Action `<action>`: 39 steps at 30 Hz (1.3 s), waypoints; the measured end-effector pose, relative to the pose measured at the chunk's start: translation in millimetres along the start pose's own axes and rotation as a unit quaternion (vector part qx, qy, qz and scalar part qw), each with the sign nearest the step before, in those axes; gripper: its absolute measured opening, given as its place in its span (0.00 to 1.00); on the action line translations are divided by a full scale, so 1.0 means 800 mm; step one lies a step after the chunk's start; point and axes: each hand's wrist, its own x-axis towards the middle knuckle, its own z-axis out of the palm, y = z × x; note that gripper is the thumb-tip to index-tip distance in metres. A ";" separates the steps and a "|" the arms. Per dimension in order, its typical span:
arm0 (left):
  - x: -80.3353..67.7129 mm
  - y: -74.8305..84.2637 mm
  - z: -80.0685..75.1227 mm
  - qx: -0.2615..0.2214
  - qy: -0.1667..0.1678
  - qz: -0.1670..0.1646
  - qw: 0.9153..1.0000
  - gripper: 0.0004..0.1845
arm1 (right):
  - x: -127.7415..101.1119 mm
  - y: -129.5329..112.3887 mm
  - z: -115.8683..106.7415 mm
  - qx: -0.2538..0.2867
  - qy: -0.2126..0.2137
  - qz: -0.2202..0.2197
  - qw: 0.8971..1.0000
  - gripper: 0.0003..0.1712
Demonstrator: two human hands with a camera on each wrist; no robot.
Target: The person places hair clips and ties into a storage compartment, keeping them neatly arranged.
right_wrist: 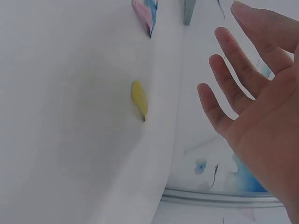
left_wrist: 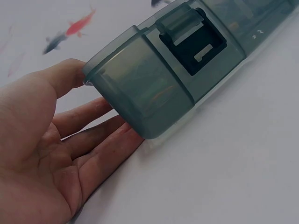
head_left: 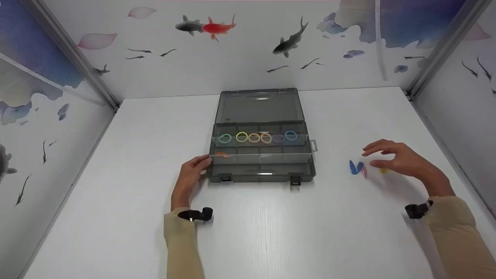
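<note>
A grey see-through compartment box lies on the table with its lid raised at the back. Several coloured rings sit in a row inside, and an orange piece lies in the row in front. My left hand touches the box's left end, the thumb at the rim and the other fingers against the side wall. Spread and holding nothing, my right hand hovers above a yellow teardrop-shaped piece. Left of that hand lie blue pieces and a pink one.
The white table carries the box near its middle. Printed panels stand along the back and both sides. Two latches stick out from the box's front, and a hanging tab juts from its right side.
</note>
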 end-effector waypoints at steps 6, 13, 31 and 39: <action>0.001 0.005 0.003 -0.005 -0.010 0.009 1.000 0.24 | -0.020 0.033 -0.014 -0.014 -0.022 0.071 0.997 0.14; 0.000 0.001 0.001 0.000 -0.006 0.005 1.000 0.24 | -0.026 0.058 -0.020 -0.011 -0.042 0.115 0.992 0.17; 0.000 -0.005 -0.001 0.000 -0.003 0.002 1.000 0.24 | -0.016 0.065 -0.020 -0.050 -0.064 0.125 0.989 0.12; 0.001 -0.006 -0.002 0.004 -0.009 0.002 1.000 0.25 | -0.017 0.066 -0.007 -0.065 -0.027 0.140 0.988 0.10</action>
